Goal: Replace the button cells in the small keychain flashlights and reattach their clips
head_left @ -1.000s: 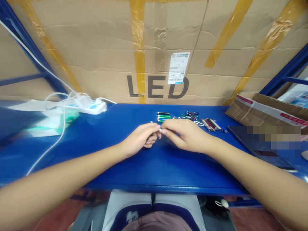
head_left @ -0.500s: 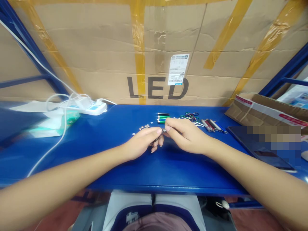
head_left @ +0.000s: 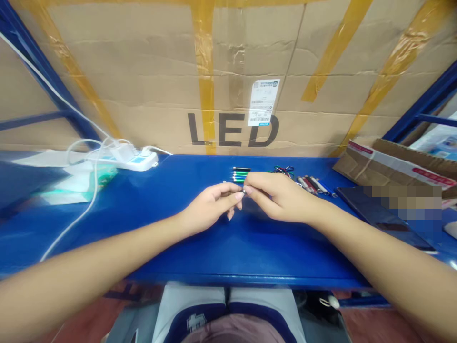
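My left hand (head_left: 210,205) and my right hand (head_left: 274,196) meet over the middle of the blue table. Between their thumbs and fingertips they pinch a small dark metallic piece (head_left: 244,191), mostly covered, its kind too small to tell. Just behind my fingers lies a row of slim tubes (head_left: 240,175), green and black with silvery ends. A small round silvery disc (head_left: 224,181) shows behind my left fingers. Partly hidden by my right hand are several coloured carabiners (head_left: 283,170). More slim tubes (head_left: 314,185), red, black, silver and blue, lie to their right.
A large taped cardboard box (head_left: 160,85) stands behind the blue table (head_left: 221,252). At left are a white power strip (head_left: 139,161), its cable and plastic packaging (head_left: 82,183). An open carton (head_left: 385,162) and a dark tablet-like slab (head_left: 378,216) sit at right.
My left hand has risen slightly and now covers most of the small silvery discs. Less of the held piece shows between my fingertips. My right hand has shifted slightly upward.
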Demonstrator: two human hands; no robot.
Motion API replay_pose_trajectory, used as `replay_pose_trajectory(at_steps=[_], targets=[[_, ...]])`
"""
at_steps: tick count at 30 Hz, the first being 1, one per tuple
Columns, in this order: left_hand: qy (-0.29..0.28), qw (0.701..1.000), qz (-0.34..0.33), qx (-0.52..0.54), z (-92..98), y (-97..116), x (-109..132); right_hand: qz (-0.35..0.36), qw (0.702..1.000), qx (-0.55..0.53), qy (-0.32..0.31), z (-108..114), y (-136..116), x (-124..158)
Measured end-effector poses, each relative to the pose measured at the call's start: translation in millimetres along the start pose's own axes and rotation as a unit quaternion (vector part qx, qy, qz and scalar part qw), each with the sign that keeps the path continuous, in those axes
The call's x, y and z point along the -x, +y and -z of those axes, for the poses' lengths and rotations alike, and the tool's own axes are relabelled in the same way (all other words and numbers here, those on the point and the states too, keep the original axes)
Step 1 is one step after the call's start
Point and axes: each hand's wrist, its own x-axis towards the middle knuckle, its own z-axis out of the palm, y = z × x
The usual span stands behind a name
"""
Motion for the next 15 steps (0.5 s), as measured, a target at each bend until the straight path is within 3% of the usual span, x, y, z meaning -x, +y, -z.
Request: replay_pose_trajectory(at_steps=[9, 12, 15], targets=[[-0.065, 0.964, 0.103, 0.237, -4.3, 13, 5, 0.086, 0.993, -0.058, 0.062, -1, -1, -1], [-0.062, 0.959, 0.112, 0.253, -6.1, 13, 5, 0.092, 0.991, -0.048, 0.078, -3, -3, 0], [-0.032, 0.973, 0.077, 0.215, -7.6, 9, 5, 0.080, 0.992, -0.026, 0.099, -8, -4, 1]])
